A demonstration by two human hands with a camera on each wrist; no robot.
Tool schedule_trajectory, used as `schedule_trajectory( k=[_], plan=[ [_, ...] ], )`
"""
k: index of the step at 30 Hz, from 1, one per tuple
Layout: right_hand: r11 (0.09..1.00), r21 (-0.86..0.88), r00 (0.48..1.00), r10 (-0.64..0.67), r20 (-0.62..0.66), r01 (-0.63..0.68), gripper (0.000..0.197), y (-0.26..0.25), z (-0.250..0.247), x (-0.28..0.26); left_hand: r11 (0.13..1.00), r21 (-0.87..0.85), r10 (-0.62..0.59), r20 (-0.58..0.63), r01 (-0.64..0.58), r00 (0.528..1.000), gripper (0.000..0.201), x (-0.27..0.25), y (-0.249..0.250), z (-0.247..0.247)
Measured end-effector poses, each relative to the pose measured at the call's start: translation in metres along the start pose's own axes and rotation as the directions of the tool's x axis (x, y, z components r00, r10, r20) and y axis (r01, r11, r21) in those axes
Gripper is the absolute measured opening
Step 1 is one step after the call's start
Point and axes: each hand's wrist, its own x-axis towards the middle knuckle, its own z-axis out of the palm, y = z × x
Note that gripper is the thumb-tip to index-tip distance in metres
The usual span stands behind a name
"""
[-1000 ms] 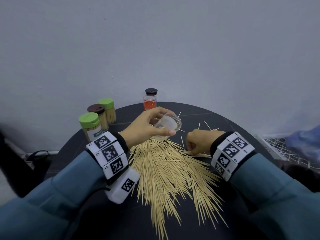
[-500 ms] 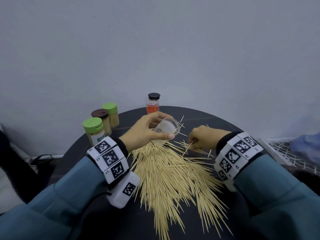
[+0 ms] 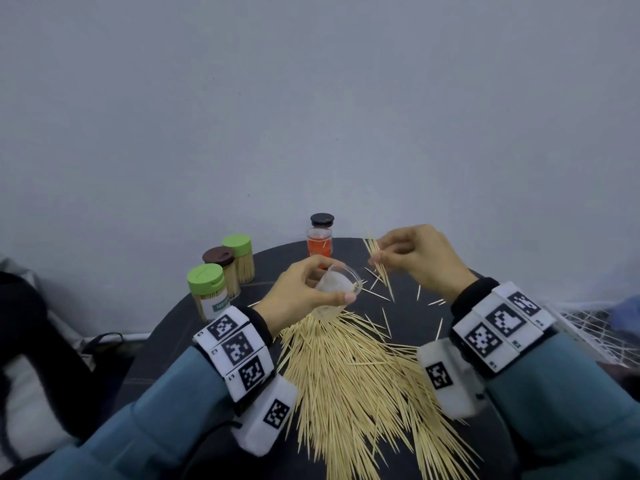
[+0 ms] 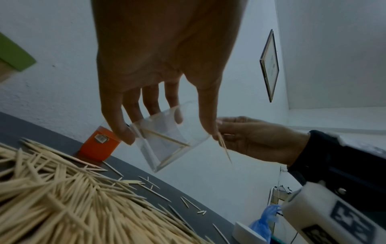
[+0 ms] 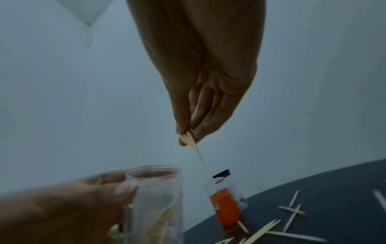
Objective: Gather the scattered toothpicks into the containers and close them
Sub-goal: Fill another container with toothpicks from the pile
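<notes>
My left hand (image 3: 304, 292) grips a clear open container (image 3: 337, 294) above the round black table (image 3: 166, 341), its mouth turned toward my right hand. A few toothpicks lie inside the container (image 4: 167, 140). My right hand (image 3: 415, 258) is raised to the right of the container and pinches a small bundle of toothpicks (image 3: 379, 263) between thumb and fingertips (image 5: 188, 133). A big heap of loose toothpicks (image 3: 353, 386) covers the table's near middle, with stray toothpicks (image 3: 384, 320) scattered beyond it.
Three lidded jars of toothpicks stand at the back left: two with green lids (image 3: 206, 282) (image 3: 237, 244), one with a brown lid (image 3: 219, 257). An orange-labelled jar (image 3: 319, 244) with a black lid stands at the back centre. A white wire rack (image 3: 599, 327) lies off the table's right.
My right hand has left the table and risen up and to the right with a pinched bundle of toothpicks. The left hand still holds the clear container in about the same place.
</notes>
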Motion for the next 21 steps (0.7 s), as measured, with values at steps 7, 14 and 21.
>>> schedule_trajectory(
  k=[7,14,21],
  plan=[
    [0.945,0.304,0.976,-0.057,-0.212,0.121,0.005,-0.014,0.022,-0.004,0.984,-0.157,-0.078,0.046,0.085,0.996,0.045,-0.003,0.003,0.005],
    [0.938,0.338,0.993,-0.043,-0.108,0.077,0.014,-0.004,0.042,-0.015,0.968,-0.224,-0.099,0.050,0.108,0.994,0.050,-0.004,0.008,0.001],
    [0.935,0.341,0.992,-0.070,-0.103,0.101,0.008,-0.006,0.045,-0.016,0.970,-0.228,-0.083,0.041,0.090,0.996,0.045,-0.003,0.009,-0.006]
  ],
)
